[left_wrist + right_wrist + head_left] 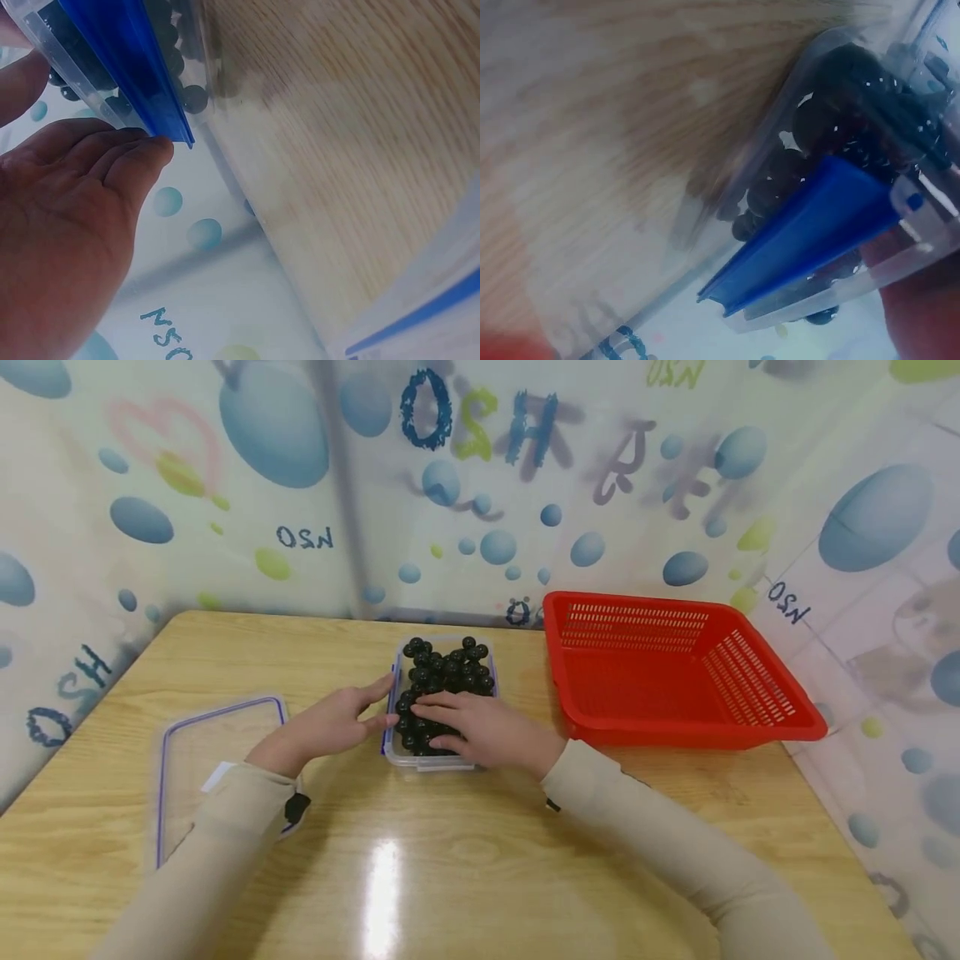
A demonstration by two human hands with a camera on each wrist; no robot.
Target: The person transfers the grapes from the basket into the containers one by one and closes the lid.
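A clear plastic container (pixel 401 762) with blue side latches stands mid-table, filled with glossy dark grapes (pixel 450 670) in clusters. Against its left wall my left hand (pixel 333 718) rests with fingers extended; the left wrist view has the fingertips at the blue latch (pixel 135 67). My right hand (pixel 491 722) lies over the front part of the grapes, palm down, fingers spread and touching them. In the right wrist view, part of that hand (pixel 922 300) appears behind the container wall beside another blue latch (pixel 810 232); its fingertips are hidden there.
A clear lid (pixel 225 735) with a blue seal lies on the table at the left, partly under my left forearm. To the right of the container stands a red plastic basket (pixel 562 693) with slotted walls. A patterned curtain (pixel 465 527) hangs behind the table.
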